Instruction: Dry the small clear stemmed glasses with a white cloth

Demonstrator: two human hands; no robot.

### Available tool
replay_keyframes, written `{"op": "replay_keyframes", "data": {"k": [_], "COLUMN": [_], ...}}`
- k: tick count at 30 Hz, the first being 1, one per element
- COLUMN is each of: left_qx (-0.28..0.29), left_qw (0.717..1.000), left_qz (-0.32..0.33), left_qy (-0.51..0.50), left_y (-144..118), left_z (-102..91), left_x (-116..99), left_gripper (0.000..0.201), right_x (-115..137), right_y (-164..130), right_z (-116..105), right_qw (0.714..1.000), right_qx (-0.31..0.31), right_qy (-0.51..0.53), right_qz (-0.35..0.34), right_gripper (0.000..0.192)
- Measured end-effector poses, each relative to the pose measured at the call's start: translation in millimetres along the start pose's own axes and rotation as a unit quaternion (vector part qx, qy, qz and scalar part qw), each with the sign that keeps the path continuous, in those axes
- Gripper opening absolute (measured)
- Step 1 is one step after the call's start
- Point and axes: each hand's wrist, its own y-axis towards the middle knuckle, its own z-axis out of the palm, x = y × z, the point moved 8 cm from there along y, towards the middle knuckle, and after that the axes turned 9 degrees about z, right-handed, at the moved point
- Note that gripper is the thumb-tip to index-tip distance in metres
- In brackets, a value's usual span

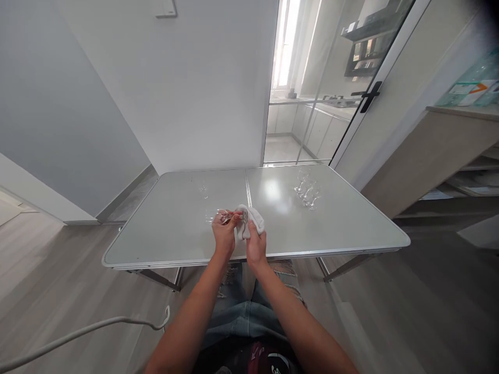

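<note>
Clear glass catches the light at the near edge of a grey folding table (pixel 175 234), where a seated person works with both bare hands. The left hand (pixel 225 232) closes its fingers around a stemmed glass (pixel 219 215) lying on its side, bowl pointing left, held just above the tabletop. The right hand (pixel 255 243) grips a white cloth (pixel 249 218), bunched and pressed against the foot end of the glass, so that cloth and glass touch between the two hands. Farther back on the left half of the table stands a single small glass (pixel 204 190), well apart from the hands. On the right half, a cluster of clear glasses (pixel 307 190) stands close together near the far edge. Behind the table rises a white wall, with a glazed door (pixel 351 88) and its black handle (pixel 369 96) to the right. A pale cable (pixel 78 332) trails across the wooden floor at lower left.
</note>
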Motion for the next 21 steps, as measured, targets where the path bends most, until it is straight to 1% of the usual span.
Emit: {"op": "replay_keyframes", "data": {"k": [4, 7, 10, 12, 14, 15, 16, 17, 18, 19, 21], "left_qx": [0.037, 0.043, 0.009, -0.012, -0.003, 0.014, 0.032, 0.048, 0.060, 0.066, 0.086], "left_qw": [0.999, 0.997, 0.997, 0.995, 0.992, 0.989, 0.986, 0.982, 0.978, 0.975, 0.966], "left_qz": [-0.012, -0.012, 0.009, 0.022, 0.019, 0.011, 0.004, 0.000, 0.001, 0.010, 0.032], "left_qy": [0.036, 0.058, 0.074, 0.093, 0.125, 0.145, 0.165, 0.183, 0.200, 0.213, 0.241], "left_y": [-9, -12, -5, 2, 6, 6, 5, 2, -1, -5, -14], "left_z": [9.3, 10.7, 0.4, -9.3, -15.0, -15.5, -15.2, -14.2, -12.7, -10.9, -4.3], "left_x": [-3, -4, -9, -12, -13, -12, -11, -10, -11, -13, -17], "left_gripper": [0.035, 0.034, 0.033, 0.032, 0.029, 0.028, 0.027, 0.025, 0.024, 0.023, 0.021], "right_x": [7, 11, 10, 15, 27, 34, 41, 47, 50, 51, 48], "right_y": [-9, -10, -12, -14, -15, -14, -13, -11, -9, -7, -4], "right_z": [-12, -19, -28, -33, -39, -43, -47, -49, -49, -46, -37], "right_qw": [0.996, 0.993, 0.990, 0.988, 0.982, 0.978, 0.976, 0.977, 0.981, 0.985, 0.986], "right_qx": [-0.066, -0.094, -0.110, -0.102, -0.095, -0.098, -0.100, -0.092, -0.071, -0.038, 0.038], "right_qy": [-0.023, -0.034, -0.066, -0.095, -0.126, -0.136, -0.141, -0.140, -0.137, -0.135, -0.152], "right_qz": [-0.047, -0.062, -0.057, -0.071, -0.104, -0.122, -0.132, -0.132, -0.121, -0.104, -0.064], "right_gripper": [0.054, 0.048, 0.038, 0.028, 0.018, 0.019, 0.024, 0.030, 0.035, 0.038, 0.038]}}
